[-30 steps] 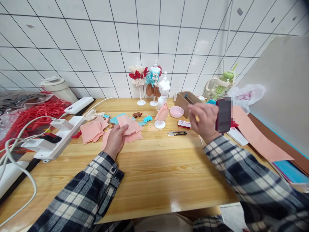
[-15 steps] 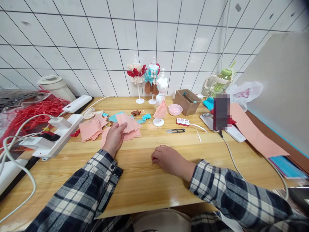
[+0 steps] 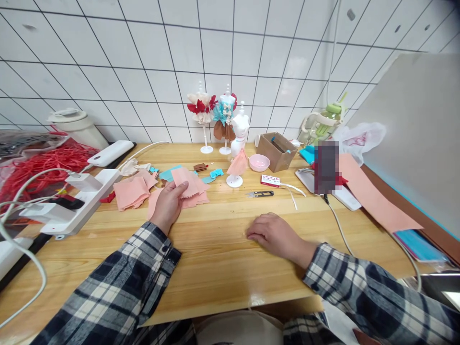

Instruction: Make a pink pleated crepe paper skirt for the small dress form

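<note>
My left hand pinches a pink cloth piece between thumb and fingers, over other pink cloth on the table. My right hand rests on the wood at centre right, its fingers curled together; whether anything small is under the fingertips is hidden. Beyond it lie the thread snips. A white mini mannequin stands behind, with pink cloth gathered at its lower part. Left of my left hand is a stack of pink squares.
Two dressed mannequins stand at the back. A pink bowl and a cardboard box are right of them. A power strip with cables lies left, a phone right.
My right hand has slid to the right across the table. My left hand keeps hold of the pink cloth piece. The whole view has shifted slightly.
</note>
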Available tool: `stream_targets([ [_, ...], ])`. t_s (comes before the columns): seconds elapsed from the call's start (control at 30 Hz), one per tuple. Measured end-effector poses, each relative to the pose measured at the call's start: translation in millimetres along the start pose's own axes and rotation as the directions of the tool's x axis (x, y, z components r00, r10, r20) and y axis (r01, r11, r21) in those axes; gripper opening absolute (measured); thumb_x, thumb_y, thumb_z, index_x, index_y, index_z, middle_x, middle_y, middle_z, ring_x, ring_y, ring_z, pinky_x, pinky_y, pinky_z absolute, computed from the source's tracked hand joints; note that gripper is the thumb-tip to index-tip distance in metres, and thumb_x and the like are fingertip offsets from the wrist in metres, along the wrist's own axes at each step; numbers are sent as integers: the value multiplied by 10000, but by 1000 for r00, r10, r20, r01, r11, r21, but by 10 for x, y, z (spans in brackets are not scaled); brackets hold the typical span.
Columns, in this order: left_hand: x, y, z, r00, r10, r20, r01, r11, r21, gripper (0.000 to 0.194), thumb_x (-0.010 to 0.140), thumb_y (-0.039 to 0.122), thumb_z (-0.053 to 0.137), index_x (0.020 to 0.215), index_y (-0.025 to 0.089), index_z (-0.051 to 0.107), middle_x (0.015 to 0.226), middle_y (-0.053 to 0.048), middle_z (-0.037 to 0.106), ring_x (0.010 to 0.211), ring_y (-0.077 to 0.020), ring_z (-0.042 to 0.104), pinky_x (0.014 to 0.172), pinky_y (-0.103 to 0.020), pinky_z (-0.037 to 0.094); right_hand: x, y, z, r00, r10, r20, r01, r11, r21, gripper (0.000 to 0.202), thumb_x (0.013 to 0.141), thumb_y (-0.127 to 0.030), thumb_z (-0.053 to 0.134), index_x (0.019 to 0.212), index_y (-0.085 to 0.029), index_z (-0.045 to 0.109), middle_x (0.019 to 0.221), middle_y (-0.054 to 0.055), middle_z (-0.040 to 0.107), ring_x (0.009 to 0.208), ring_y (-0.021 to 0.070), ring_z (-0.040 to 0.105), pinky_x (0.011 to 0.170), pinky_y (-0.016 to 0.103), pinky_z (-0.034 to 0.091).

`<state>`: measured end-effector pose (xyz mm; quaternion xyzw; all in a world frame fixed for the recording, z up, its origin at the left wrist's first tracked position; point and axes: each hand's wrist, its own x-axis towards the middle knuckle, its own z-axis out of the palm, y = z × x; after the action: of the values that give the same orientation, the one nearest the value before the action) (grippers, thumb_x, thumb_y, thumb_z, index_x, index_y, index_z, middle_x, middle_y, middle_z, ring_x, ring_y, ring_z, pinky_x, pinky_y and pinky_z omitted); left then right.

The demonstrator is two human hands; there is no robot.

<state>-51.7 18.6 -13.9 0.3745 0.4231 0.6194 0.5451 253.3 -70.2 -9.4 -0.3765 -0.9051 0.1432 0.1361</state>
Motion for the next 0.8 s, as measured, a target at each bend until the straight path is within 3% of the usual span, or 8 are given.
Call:
stream_targets([
  [0.2, -20, 2, 5, 1000, 3, -7, -3, 1000, -2, 275, 682, 268, 756, 922, 146, 699, 921, -78, 754, 1037, -285, 669, 920, -406, 540, 39, -86, 25, 997, 71, 6, -70, 997, -23, 182, 946, -304, 555, 932, -237, 724, 894, 25, 733, 874, 179, 646, 813, 325, 398],
  [0.5, 5, -18, -16, 1000, 6, -1, -6, 1000, -10, 275, 681, 266, 761, 925, 153, 702, 928, -67, 754, 1026, -267, 672, 921, -381, 534, 123, -128, 58, 997, 30, 70, -21, 992, -125, 86, 919, -173, 543, 890, -192, 622, 895, 47, 661, 851, 195, 590, 766, 323, 403],
  [0.63, -7, -18, -17, 1000, -2, -3, 2, 1000, -6, 267, 687, 265, 756, 924, 152, 706, 902, -65, 753, 1015, -271, 676, 918, -386, 534, 181, -23, -149, 984, 128, -121, -125, 992, 32, 144, 964, -197, 417, 900, -191, 546, 896, 59, 622, 834, 186, 571, 742, 297, 425],
  [0.8, -4, -14, -16, 1000, -8, -7, 8, 1000, 0, 270, 694, 271, 753, 930, 150, 705, 882, -67, 752, 988, -270, 684, 899, -395, 543, 452, 494, -859, 840, 296, -455, -340, 940, -14, 233, 991, -301, 303, 968, -195, 509, 800, 60, 620, 706, 207, 561, 640, 304, 378],
])
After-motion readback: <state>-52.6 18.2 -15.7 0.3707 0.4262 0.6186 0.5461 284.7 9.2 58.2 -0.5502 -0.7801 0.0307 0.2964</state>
